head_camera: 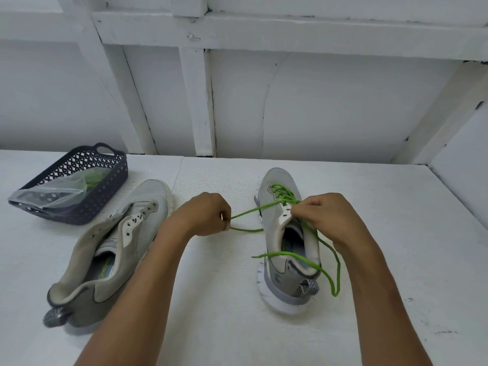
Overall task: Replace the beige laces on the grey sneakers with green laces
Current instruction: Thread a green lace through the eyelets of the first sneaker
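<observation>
Two grey sneakers stand on the white table. The right sneaker (280, 233) has a green lace (284, 192) threaded through its front eyelets. My left hand (203, 213) pinches one end of that lace, pulled out taut to the left of the shoe. My right hand (327, 215) rests over the shoe's upper eyelets and pinches the lace there. The lace's other end loops loosely down past the heel on the right. The left sneaker (116, 244) lies unlaced, its eyelets bare and its tongue open.
A dark plastic basket (105, 186) sits at the far left of the table, holding a clear plastic bag (58, 191) with something green inside. A white framed wall rises just behind the table.
</observation>
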Motion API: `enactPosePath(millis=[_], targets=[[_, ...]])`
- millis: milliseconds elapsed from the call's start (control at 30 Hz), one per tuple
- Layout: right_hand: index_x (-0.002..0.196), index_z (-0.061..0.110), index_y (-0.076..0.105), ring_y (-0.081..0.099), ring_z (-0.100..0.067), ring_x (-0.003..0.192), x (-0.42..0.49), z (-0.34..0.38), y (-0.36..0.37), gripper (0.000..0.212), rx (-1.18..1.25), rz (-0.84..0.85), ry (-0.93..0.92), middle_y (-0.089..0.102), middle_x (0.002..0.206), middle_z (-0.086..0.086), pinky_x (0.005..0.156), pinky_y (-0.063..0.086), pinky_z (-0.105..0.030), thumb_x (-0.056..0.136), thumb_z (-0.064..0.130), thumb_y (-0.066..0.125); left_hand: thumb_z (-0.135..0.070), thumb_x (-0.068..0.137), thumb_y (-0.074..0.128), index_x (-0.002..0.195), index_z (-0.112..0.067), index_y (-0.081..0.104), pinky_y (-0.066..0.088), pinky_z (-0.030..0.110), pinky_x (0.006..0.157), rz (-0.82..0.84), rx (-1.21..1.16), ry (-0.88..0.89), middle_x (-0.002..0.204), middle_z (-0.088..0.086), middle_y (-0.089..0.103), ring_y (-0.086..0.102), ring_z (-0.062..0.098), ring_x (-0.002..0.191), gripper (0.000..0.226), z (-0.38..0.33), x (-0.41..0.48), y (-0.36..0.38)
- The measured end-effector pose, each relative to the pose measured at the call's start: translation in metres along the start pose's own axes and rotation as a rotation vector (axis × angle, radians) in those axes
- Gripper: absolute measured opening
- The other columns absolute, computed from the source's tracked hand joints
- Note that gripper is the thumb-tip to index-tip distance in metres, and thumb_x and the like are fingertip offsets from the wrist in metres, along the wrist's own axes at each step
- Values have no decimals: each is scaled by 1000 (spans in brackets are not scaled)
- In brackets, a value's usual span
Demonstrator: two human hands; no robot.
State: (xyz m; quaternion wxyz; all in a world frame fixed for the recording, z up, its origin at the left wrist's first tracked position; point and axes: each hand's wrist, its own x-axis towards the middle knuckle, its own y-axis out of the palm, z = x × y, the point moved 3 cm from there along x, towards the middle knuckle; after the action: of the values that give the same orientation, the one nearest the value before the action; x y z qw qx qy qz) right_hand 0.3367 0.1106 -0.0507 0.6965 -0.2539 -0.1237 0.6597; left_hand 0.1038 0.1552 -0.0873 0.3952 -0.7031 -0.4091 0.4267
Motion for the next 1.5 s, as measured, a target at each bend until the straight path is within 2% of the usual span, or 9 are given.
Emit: enactPosePath(millis=[200, 333, 400, 533, 800, 1000, 1100, 1300, 1500], targets=[[67, 6, 70, 40, 0, 35, -4, 0, -7, 17, 51, 24, -7, 46, 38, 15, 37, 27, -9, 83, 12, 66, -40, 84, 72, 138, -25, 43, 44, 32, 83, 88, 111, -127, 117, -2, 60, 56, 21, 103, 63, 6, -1, 8], [62, 11, 67, 40, 0, 35, -5, -1, -10, 21, 75, 14, -2, 47, 38, 16, 37, 27, -9, 83, 10, 66, -50, 86, 68, 101, -22, 49, 41, 35, 81, -222, 129, 12, 101, -4, 53, 53, 19, 94, 37, -20, -4, 7], [61, 11, 67, 38, 0, 35, -5, -2, -9, 21, 70, 16, -2, 46, 38, 15, 37, 27, -9, 83, 11, 66, -44, 88, 67, 89, -22, 58, 41, 32, 74, -234, 40, 105, 94, -3, 54, 56, 20, 91, 24, -32, -1, 12], [61, 11, 66, 39, 0, 35, -6, -2, -9, 22, 79, 19, -6, 45, 38, 16, 37, 27, -9, 83, 10, 66, -36, 86, 69, 105, -30, 70, 38, 27, 69, -88, 61, 177, 90, -10, 50, 59, 17, 94, 20, -45, 9, 36], [63, 13, 68, 42, 1, 36, -7, -1, -9, 21, 98, 32, -8, 47, 38, 16, 37, 28, -8, 84, 10, 66, -12, 89, 58, 93, -16, 68, 43, 27, 66, 8, -15, 228, 93, -3, 62, 57, 18, 86, 12, -34, 7, 32], [69, 12, 72, 47, 2, 40, -6, -1, -1, 15, 107, 40, -31, 53, 42, 16, 40, 32, -8, 83, 11, 68, 9, 85, 51, 93, -17, 61, 49, 25, 59, -126, -610, 221, 81, -2, 71, 58, 8, 64, 29, -33, -14, -24], [66, 19, 75, 62, -4, 62, -5, -1, 8, 15, 79, 28, -31, 68, 60, 11, 58, 52, -20, 80, 16, 71, 11, 87, 49, 99, -20, 71, 40, 20, 54, -207, -800, 231, 80, -1, 69, 48, 5, 59, 39, -37, -20, -35], [66, 23, 77, 70, -18, 81, -3, 2, 19, 11, 25, 30, -46, 73, 72, 6, 77, 59, -41, 76, 26, 71, -24, 91, 70, 97, -23, 80, 47, 17, 64, -218, -580, 231, 81, -14, 72, 63, 4, 71, 11, -41, -13, -29], [76, 29, 78, 67, -7, 85, 0, 0, 16, 12, 4, 73, -67, 74, 82, 12, 86, 57, -37, 86, 26, 71, -12, 90, 71, 98, -23, 72, 50, 18, 64, -193, -366, 249, 81, -11, 75, 67, 0, 75, 13, -47, -9, -33]])
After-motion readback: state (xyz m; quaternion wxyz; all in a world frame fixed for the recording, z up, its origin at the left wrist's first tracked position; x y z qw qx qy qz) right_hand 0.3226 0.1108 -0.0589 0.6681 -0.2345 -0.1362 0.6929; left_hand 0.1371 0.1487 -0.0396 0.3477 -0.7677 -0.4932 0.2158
